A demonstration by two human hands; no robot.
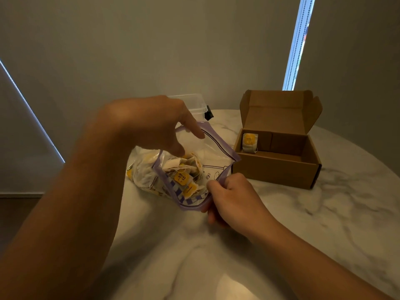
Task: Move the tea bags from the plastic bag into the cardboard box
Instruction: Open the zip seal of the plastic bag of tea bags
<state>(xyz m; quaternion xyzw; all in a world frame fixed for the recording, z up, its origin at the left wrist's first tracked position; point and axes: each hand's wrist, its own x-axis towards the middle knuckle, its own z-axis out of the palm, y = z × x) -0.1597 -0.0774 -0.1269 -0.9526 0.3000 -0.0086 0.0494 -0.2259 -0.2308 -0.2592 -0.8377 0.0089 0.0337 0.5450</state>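
Progress: early stage. One tea bag with a yellow tag [250, 142] stands upright inside the open brown cardboard box [275, 169], against its left end wall, right of centre in the frame. The remainder of the box interior that shows is bare. The box lid is folded back and the opening is unobstructed.

Outstanding: the bulk of the load. A heap of white tea bags with yellow tags [179, 177] is inside the clear plastic zip bag with a purple seal strip [216, 152], which lies on the white marble desk [324, 213] at frame centre, just left of the box. The bag mouth is pulled open and faces the camera.

Grip, right hand [233, 198]: thumb and fingers are pinched on the near rim of the zip bag, at the purple strip, holding the mouth open. A narrow, closed grip on the bag only.

Grip, left hand [155, 126]: it is positioned over the bag mouth from the upper left, with fingers loosely spread and curved downward. The forefinger lies at the far rim; the thumb tip is down among the top tea bags. Whether it has one pinched cannot be determined.

A clear plastic lidded container [194, 102] stands behind the left hand.
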